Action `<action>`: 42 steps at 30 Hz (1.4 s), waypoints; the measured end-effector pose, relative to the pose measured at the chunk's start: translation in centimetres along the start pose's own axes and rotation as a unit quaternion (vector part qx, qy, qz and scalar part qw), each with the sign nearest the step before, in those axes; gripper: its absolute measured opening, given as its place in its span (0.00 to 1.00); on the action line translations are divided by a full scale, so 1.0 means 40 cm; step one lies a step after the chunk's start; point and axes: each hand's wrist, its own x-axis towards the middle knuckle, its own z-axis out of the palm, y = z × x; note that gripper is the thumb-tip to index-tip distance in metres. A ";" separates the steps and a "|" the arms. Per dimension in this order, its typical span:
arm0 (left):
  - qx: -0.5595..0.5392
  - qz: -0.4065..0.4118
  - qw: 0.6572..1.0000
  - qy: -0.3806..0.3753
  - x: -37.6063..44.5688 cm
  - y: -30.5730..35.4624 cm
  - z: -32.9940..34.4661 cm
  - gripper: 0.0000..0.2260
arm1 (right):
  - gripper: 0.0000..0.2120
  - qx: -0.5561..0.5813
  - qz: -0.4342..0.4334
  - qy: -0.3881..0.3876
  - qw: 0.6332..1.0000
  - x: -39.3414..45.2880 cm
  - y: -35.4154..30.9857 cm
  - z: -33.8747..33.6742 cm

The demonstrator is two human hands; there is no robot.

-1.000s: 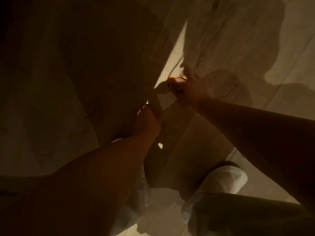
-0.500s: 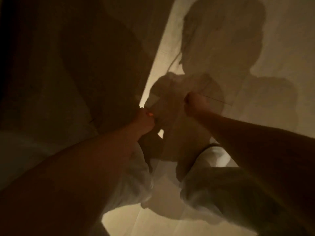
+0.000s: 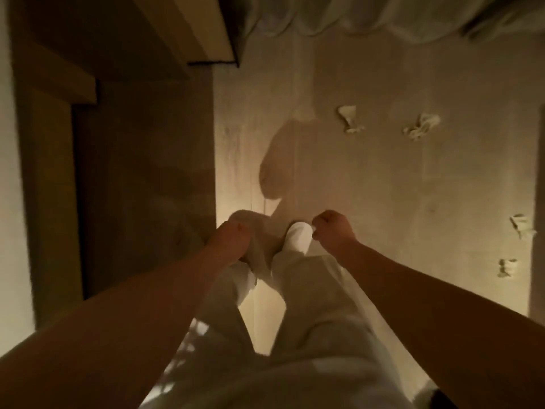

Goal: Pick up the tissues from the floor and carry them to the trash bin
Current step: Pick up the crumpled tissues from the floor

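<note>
Several crumpled white tissues lie on the pale floor ahead and to my right: one point(image 3: 349, 118) and another point(image 3: 422, 127) far ahead, two more point(image 3: 522, 226) point(image 3: 507, 267) near the right edge. My left hand point(image 3: 230, 240) and my right hand point(image 3: 331, 231) hang in front of me above my white shoes point(image 3: 298, 239), both curled into fists. Whether either fist encloses a tissue is hidden. No trash bin is in view.
Dark wooden furniture point(image 3: 141, 149) with a lighter ledge point(image 3: 188, 28) fills the left side. A grey curtain point(image 3: 368, 16) hangs along the far end of the floor. A dark vertical edge point(image 3: 538, 202) borders the right.
The view has risen from close to the floor to standing height. Both hands have lifted off the floor and drawn back as fists. The tissues on the right have come into sight.
</note>
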 end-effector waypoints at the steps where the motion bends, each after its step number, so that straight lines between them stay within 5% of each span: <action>1: -0.001 0.008 1.000 -0.012 -0.048 0.028 -0.010 0.16 | 0.07 0.026 0.010 -0.014 1.000 -0.050 -0.010 -0.047; 7: 0.024 0.015 0.999 -0.019 -0.204 0.227 -0.030 0.07 | 0.02 0.135 0.017 0.010 0.991 -0.211 -0.042 -0.298; 15: 0.017 0.063 0.994 -0.085 -0.272 0.539 0.022 0.09 | 0.02 0.233 0.056 0.093 0.966 -0.217 -0.030 -0.500; 23: -0.012 0.020 0.998 -0.061 -0.128 0.849 0.005 0.11 | 0.07 0.287 0.096 0.138 0.943 -0.089 -0.142 -0.667; 29: 0.074 -0.011 0.995 -0.070 -0.057 1.056 0.017 0.12 | 0.06 0.315 0.142 0.161 0.924 0.029 -0.212 -0.774; 33: 0.167 0.038 0.980 -0.101 0.026 1.162 0.061 0.09 | 0.09 0.336 0.160 0.164 0.914 0.127 -0.223 -0.826; 42: 0.245 0.069 0.964 -0.079 0.440 1.240 0.303 0.11 | 0.12 0.271 0.165 0.135 0.939 0.617 -0.098 -0.830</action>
